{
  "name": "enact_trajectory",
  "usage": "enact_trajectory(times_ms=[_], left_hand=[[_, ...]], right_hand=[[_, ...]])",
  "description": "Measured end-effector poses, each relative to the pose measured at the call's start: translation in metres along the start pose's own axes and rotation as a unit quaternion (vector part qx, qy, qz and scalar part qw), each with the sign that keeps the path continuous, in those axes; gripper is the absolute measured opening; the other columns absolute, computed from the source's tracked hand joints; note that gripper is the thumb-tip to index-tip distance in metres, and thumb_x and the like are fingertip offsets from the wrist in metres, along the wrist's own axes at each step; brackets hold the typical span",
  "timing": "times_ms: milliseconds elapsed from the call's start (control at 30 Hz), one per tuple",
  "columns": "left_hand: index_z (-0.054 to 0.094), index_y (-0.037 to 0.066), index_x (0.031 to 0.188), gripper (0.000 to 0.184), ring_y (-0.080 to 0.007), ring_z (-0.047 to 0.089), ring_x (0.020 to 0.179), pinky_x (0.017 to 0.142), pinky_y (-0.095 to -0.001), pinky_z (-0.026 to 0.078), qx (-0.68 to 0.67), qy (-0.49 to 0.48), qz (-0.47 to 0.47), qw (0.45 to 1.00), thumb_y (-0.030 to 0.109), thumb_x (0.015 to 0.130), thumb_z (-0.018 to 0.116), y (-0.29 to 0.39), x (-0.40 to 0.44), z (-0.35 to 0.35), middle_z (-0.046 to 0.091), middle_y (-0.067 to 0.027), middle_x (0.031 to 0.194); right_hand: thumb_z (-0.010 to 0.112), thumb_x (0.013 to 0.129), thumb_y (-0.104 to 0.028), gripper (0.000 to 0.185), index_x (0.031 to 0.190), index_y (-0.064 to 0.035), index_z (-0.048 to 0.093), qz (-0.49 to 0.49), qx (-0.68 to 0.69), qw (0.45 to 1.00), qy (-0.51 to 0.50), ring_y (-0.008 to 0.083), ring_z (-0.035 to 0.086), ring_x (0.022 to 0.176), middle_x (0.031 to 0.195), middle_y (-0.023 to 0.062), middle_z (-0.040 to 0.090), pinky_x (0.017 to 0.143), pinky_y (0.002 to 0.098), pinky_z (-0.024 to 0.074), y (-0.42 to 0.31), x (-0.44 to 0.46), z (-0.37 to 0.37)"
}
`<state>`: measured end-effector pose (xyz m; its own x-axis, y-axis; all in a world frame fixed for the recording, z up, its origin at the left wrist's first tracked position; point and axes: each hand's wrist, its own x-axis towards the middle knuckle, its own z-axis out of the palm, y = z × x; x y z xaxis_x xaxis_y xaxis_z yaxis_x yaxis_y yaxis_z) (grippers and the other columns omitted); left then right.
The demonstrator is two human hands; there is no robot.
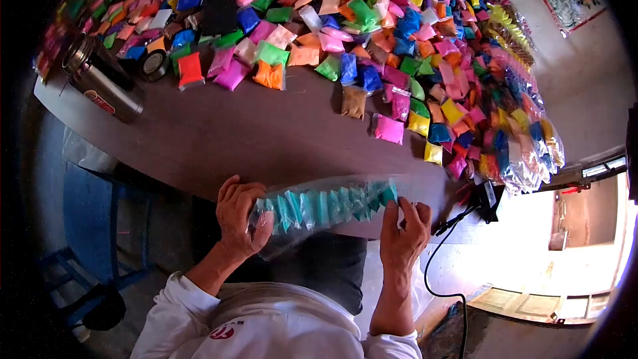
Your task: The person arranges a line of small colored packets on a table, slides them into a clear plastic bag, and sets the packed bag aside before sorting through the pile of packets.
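A long clear plastic bag (pixel 302 211) holds a row of small teal packets standing side by side, just off the table's near edge. My left hand (pixel 240 216) wraps round the bag's left end, with the thumb in front and the fingers behind. At the other end, my right hand (pixel 404 229) pinches a teal packet (pixel 389 194) between thumb and fingertips at the bag's right end. Whether that packet is fully inside the plastic I cannot tell.
Many small colourful packets (pixel 269 74) pile up across the table's far side. A steel flask (pixel 106 86) lies tilted at the left by a round lid (pixel 155 64). Filled clear bags (pixel 531 153) lie at the right, near a black cable (pixel 435 279). A blue chair (pixel 90 219) stands left.
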<state>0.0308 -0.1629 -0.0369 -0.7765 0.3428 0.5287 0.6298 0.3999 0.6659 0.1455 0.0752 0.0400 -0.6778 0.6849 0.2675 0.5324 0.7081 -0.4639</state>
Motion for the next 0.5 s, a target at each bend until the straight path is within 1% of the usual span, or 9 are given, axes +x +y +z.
enact_trajectory(times_ms=[67,100,167,267,300,333,400,433,500], left_hand=[[0.06,0.005,0.094,0.046,-0.0302,0.063,0.091,0.101,-0.0472,0.038,0.001,0.003,0.005,1.0,0.05,0.09,0.05,-0.001,-0.001,-0.001,0.066,-0.0124,0.094],[0.061,0.005,0.094,0.043,-0.0302,0.063,0.091,0.101,-0.047,0.038,0.014,0.003,0.013,1.0,0.047,0.089,0.051,-0.002,-0.001,-0.001,0.066,-0.0127,0.094],[0.061,0.005,0.095,0.041,-0.0301,0.063,0.091,0.101,-0.0469,0.039,0.027,0.002,0.024,0.999,0.044,0.088,0.052,-0.001,0.001,-0.003,0.066,-0.013,0.093],[0.061,0.004,0.096,0.041,-0.0307,0.063,0.09,0.101,-0.0466,0.038,0.0,0.001,-0.003,1.0,0.043,0.089,0.052,0.003,0.004,-0.004,0.066,-0.0136,0.093],[0.061,0.004,0.096,0.04,-0.0309,0.063,0.09,0.101,-0.0465,0.038,-0.002,-0.003,-0.01,1.0,0.042,0.089,0.052,0.005,0.005,-0.006,0.066,-0.0137,0.092],[0.061,0.004,0.096,0.039,-0.0311,0.062,0.089,0.101,-0.0464,0.038,-0.004,-0.007,-0.017,1.0,0.041,0.09,0.053,0.006,0.005,-0.007,0.065,-0.0138,0.092],[0.062,0.004,0.095,0.037,-0.0313,0.062,0.089,0.101,-0.0459,0.038,-0.01,-0.013,-0.026,1.0,0.039,0.09,0.053,0.008,0.007,-0.009,0.065,-0.0137,0.092],[0.062,0.004,0.095,0.036,-0.0315,0.062,0.088,0.102,-0.0454,0.038,-0.019,-0.017,-0.035,0.999,0.038,0.091,0.053,0.009,0.008,-0.01,0.066,-0.0136,0.091],[0.062,0.003,0.096,0.036,-0.0315,0.062,0.089,0.102,-0.0449,0.038,-0.018,-0.016,-0.047,0.999,0.038,0.091,0.053,0.011,0.008,-0.011,0.066,-0.0135,0.091]], right_hand=[[0.07,0.083,-0.013,0.017,0.095,-0.0016,0.072,-0.108,-0.017,0.99,0.085,0.0257,0.064,0.086,0.102,0.0152,0.063,0.071,0.0364,0.0518,0.01,0.002,0.006],[0.07,0.083,-0.013,0.017,0.095,-0.0016,0.072,-0.108,-0.016,0.99,0.086,0.0257,0.064,0.086,0.102,0.0152,0.063,0.071,0.0364,0.0518,0.015,0.001,0.01],[0.069,0.08,-0.008,0.02,0.098,-0.0019,0.069,-0.087,-0.012,0.996,0.018,0.0375,0.058,0.108,0.124,0.0201,0.058,0.091,0.044,0.0467,0.024,0.0,0.016],[0.07,0.079,-0.007,0.017,0.095,-0.0007,0.07,-0.05,0.019,0.997,-0.047,0.0384,0.059,0.11,0.128,0.0207,0.057,0.093,0.0416,0.0477,0.033,-0.001,0.015],[0.068,0.079,-0.005,0.014,0.093,-0.0001,0.069,-0.007,0.126,0.99,-0.059,0.0365,0.061,0.108,0.122,0.0203,0.061,0.093,0.041,0.0485,0.021,0.001,0.005],[0.068,0.079,-0.005,0.014,0.093,-0.0001,0.069,-0.007,0.129,0.99,-0.06,0.0365,0.061,0.108,0.122,0.0203,0.061,0.093,0.041,0.0485,0.025,0.0,0.005],[0.065,0.079,-0.003,0.013,0.092,0.0009,0.067,-0.1,0.165,0.98,0.055,0.0323,0.063,0.106,0.119,0.0197,0.063,0.092,0.0386,0.0492,0.041,-0.001,-0.001],[0.063,0.079,-0.002,0.012,0.089,0.0018,0.065,-0.09,0.22,0.969,0.063,0.0291,0.063,0.107,0.12,0.0189,0.063,0.093,0.0371,0.0486,0.043,0.0,-0.01],[0.061,0.079,0.002,0.026,0.104,-0.0021,0.064,-0.095,0.228,0.967,0.063,0.0254,0.062,0.109,0.124,0.0156,0.062,0.091,0.0366,0.0498,0.053,0.006,-0.017]])
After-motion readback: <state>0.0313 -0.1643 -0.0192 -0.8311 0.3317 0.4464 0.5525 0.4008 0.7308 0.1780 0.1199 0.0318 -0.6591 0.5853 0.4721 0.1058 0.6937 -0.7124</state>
